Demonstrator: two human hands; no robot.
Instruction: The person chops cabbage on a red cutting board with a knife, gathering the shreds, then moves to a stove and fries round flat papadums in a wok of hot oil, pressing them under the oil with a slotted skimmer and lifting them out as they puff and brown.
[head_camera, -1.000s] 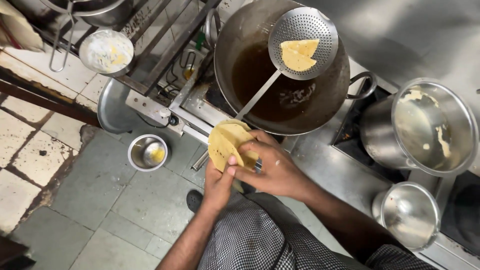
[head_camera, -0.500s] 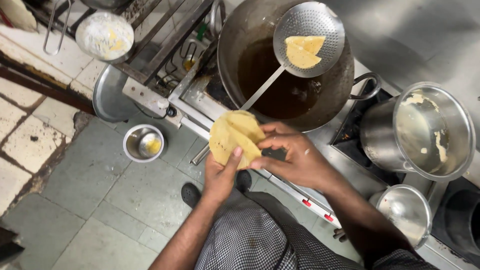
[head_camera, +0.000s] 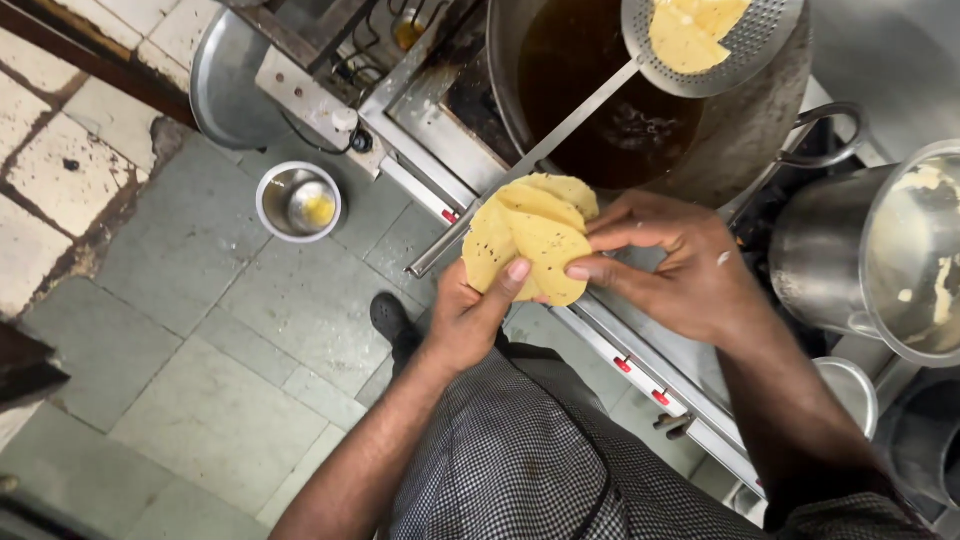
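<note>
The left hand (head_camera: 468, 320) cups a small stack of thin yellow discs (head_camera: 530, 240) from below, thumb pressed onto the front face. The right hand (head_camera: 680, 270) comes in from the side, thumb and forefinger pinching the edge of the top disc, the other fingers curled loosely behind. The stack sits in the air just in front of the stove edge (head_camera: 640, 355), between the body and the wok (head_camera: 640, 110).

The step in hand looks like peeling one disc free of the rest. To do it well, I would keep the left thumb firm on the lower discs so that only the top one slides, and work the right fingertips along the rim rather than pulling from one spot, since such thin dough will likely tear or fold. The stack is fanned a little already, which helps the fingers find a single edge.

Further out, the long handle of the skimmer (head_camera: 710, 40) runs down past the stack, nearly touching it; the hands had best stay clear of it, as a knock could tip the fried piece (head_camera: 690, 35) resting in its bowl over the dark oil (head_camera: 590, 90). To the right stands a steel pot (head_camera: 880, 260) with smears of batter inside. Down on the tiled floor sits a small steel bowl (head_camera: 298, 200)
</note>
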